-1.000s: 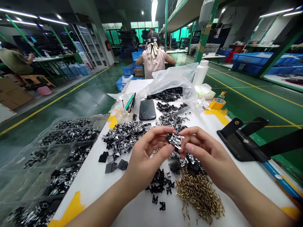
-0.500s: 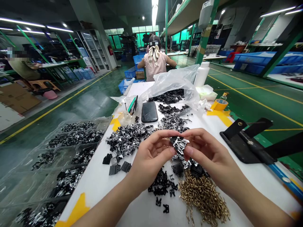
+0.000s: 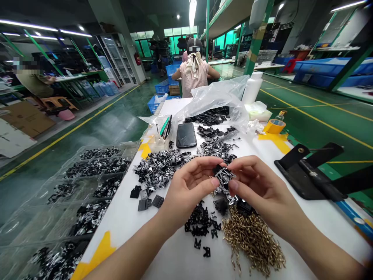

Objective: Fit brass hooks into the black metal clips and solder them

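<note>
Between the fingertips of both hands is a small black-and-silver metal part (image 3: 223, 175), held above the table. My left hand (image 3: 194, 186) pinches its left side with thumb and fingers. My right hand (image 3: 253, 184) grips its right side the same way. Below the hands lie a heap of small black metal pieces (image 3: 199, 221) and a pile of brass-coloured bent pins (image 3: 253, 243). Further left spreads a heap of black-and-silver parts (image 3: 159, 171), with several flat black plates (image 3: 144, 204) in front of it. The fingers partly hide the held part's edges.
A black phone (image 3: 186, 135) lies beyond the heaps, near a clear plastic bag (image 3: 215, 93) over black parts. A black metal fixture with a blue handle (image 3: 354, 219) stands right. Left is a clear compartment tray (image 3: 128, 149). Another person (image 3: 194, 74) sits ahead.
The whole view has shifted slightly, so things appear a little further right. Both hands keep hold of the metal part, its angle slightly turned.
</note>
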Demonstrator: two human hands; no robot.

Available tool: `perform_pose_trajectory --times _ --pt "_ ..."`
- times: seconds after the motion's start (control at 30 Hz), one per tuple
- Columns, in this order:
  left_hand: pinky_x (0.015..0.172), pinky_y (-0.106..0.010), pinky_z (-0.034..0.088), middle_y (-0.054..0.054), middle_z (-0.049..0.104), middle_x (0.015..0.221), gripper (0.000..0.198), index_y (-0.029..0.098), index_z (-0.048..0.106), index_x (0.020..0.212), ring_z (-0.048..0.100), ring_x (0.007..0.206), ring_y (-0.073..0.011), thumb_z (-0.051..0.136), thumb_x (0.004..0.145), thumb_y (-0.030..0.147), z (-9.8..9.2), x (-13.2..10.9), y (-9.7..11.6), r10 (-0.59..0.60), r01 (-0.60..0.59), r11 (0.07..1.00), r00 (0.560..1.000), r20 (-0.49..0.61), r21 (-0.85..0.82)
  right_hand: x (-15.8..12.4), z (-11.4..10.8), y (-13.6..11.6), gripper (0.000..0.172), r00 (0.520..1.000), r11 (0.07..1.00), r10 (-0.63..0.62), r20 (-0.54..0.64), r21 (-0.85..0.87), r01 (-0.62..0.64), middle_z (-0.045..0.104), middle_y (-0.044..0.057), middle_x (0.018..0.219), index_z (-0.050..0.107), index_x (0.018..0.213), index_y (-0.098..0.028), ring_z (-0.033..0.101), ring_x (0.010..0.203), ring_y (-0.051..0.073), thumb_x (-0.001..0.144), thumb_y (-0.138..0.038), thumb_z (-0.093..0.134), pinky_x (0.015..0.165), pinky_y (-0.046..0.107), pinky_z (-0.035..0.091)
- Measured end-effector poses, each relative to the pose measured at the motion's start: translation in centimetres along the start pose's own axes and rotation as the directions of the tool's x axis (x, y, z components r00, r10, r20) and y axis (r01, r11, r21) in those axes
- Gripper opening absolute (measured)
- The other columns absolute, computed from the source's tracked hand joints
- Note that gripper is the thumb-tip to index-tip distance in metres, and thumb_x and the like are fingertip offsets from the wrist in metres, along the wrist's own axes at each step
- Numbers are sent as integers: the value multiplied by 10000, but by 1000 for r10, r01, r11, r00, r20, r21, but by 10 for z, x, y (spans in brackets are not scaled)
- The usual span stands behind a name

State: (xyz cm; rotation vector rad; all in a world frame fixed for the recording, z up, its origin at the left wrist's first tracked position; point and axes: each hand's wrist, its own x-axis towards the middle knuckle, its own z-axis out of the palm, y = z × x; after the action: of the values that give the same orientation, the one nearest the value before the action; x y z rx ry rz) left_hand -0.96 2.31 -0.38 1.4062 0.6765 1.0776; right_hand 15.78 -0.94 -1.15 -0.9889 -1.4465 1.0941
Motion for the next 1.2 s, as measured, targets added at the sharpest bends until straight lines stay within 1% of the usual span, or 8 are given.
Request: perform_pose_trajectory --times 0.13,0.3,0.5,0.63,0.77,0.9,0.97,1.2 --pt "891 -290 475 -34 630 1031 228 237 633 1001 572 1002 -170 638 784 168 0 1 1 -51 51 998 999 -5 -31 0 0 -1 161 1000 1000 -9 13 -26 9 489 -5 877 516 1006 -299 490 778 130 862 -228 526 625 236 437" --pt "756 -259 498 -42 625 920 201 210 637 991 592 850 -148 614 793 180 -3 5 1 -229 231 969 973 27 -85 -1 2 -9 176 996 996 40 74 -77 -34 486 -15 791 528 1011 -286 483 706 123 868 -188 496 632 250 433" --pt "647 -250 494 -57 617 910 208 189 622 1000 578 747 -138 586 795 199 -4 6 1 -311 320 936 947 83 -147 0 3 -11 246 994 989 10 108 -146 6 525 -10 809 524 1065 -285 511 719 129 861 -155 486 644 257 432" --pt "637 -229 488 -63 603 948 209 186 622 1007 575 794 -148 586 802 217 -4 6 1 -330 336 932 942 66 -138 1 2 -8 216 991 979 10 133 -203 18 526 -16 808 526 1015 -280 501 703 122 859 -139 481 636 260 416" --pt "637 -238 488 -61 596 953 192 191 638 989 568 760 -138 551 830 254 -4 7 0 -336 338 928 941 45 -156 0 1 -5 142 996 971 11 92 -238 12 510 -12 805 515 961 -264 492 704 127 857 -169 493 618 263 409" --pt "628 -249 487 -57 594 902 190 196 654 965 557 750 -142 565 816 273 -3 7 1 -319 320 931 947 34 -176 0 2 -8 104 995 972 57 79 -233 -37 491 -8 782 500 940 -250 485 695 135 858 -189 485 611 272 415" --pt "625 -243 485 -52 593 902 190 202 658 960 547 716 -128 590 796 270 -3 7 1 -318 318 929 947 32 -187 1 3 -10 98 994 969 78 76 -238 -58 481 -11 761 493 944 -249 483 683 138 859 -202 483 603 274 414" --pt "620 -223 462 -25 596 907 207 231 656 975 496 596 -77 621 772 250 -6 6 1 -319 324 922 946 56 -210 1 4 -9 123 994 973 73 84 -225 -53 477 -18 744 484 987 -251 482 664 132 869 -218 477 605 272 413"
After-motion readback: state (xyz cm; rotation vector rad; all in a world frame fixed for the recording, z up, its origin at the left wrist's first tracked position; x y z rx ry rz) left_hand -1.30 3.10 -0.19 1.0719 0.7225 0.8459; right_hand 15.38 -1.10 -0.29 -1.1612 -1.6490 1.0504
